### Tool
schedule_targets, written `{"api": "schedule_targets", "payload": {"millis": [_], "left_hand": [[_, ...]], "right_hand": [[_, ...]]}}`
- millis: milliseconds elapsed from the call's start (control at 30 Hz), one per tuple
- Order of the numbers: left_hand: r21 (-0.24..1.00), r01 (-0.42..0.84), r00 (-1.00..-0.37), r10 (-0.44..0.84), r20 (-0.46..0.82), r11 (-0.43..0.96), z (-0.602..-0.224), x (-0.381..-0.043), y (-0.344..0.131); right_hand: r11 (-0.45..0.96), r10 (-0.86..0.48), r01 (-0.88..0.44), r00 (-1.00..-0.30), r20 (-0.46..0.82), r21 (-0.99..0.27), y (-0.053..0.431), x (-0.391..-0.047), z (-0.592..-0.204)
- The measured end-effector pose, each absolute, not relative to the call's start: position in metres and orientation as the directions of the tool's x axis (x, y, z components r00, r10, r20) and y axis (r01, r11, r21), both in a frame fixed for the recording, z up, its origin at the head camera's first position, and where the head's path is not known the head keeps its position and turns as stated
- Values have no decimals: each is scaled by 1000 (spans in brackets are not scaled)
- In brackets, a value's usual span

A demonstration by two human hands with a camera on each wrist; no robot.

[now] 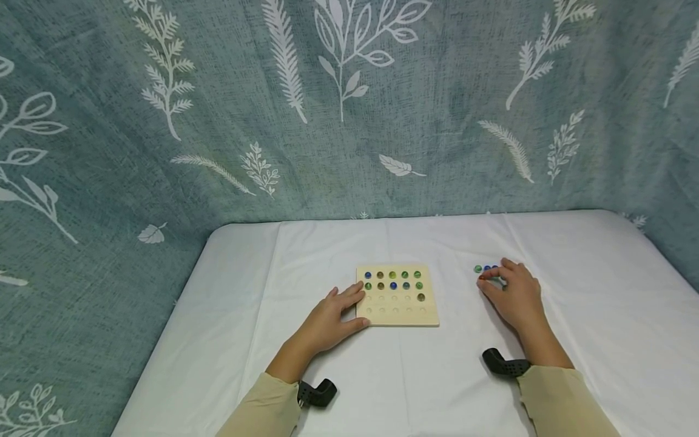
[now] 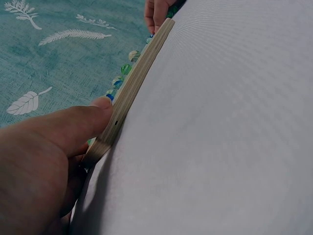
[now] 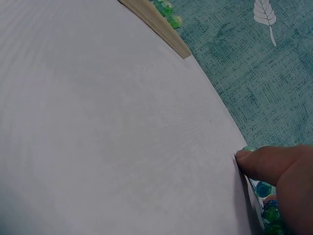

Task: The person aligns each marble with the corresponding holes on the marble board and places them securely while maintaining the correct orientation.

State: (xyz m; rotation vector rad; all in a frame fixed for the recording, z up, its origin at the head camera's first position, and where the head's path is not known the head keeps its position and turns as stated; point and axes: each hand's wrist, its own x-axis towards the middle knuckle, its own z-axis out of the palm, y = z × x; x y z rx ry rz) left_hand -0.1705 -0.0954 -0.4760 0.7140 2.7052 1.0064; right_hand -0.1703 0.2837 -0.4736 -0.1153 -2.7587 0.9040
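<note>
A pale wooden board point(image 1: 396, 318) with rows of round hollows lies on the white cloth. Glass marbles point(image 1: 393, 285) fill its two far rows, and a brownish marble point(image 1: 421, 297) sits at the right end of the third. My left hand point(image 1: 330, 318) rests on the board's left side, fingers extended over the edge and thumb at the near corner. To the right, my right hand point(image 1: 516, 296) pinches a small reddish marble point(image 1: 481, 278) between thumb and index finger. Beside it lie loose green and blue marbles point(image 1: 478, 268), partly hidden by the hand.
White cloth point(image 1: 218, 340) covers the table, with light creases. A teal curtain point(image 1: 338, 182) with white leaf prints hangs behind the far edge. Each wrist wears a black camera mount, the left point(image 1: 318, 393) and the right point(image 1: 503, 363) standing out over the cloth.
</note>
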Motion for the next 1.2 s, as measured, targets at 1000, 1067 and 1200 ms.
{"api": "schedule_targets", "payload": {"millis": [1000, 1067, 1200], "left_hand": [[653, 374, -869, 494, -1, 658, -475, -171, -96], [654, 374, -869, 495, -1, 657, -476, -172, -96], [656, 378, -866, 500, 1, 654, -477, -171, -97]], "right_hand": [[773, 176, 19, -967, 186, -634, 284, -168, -474], [755, 195, 31, -964, 180, -656, 283, -167, -473], [725, 227, 29, -954, 198, -689, 279, -165, -470]]}}
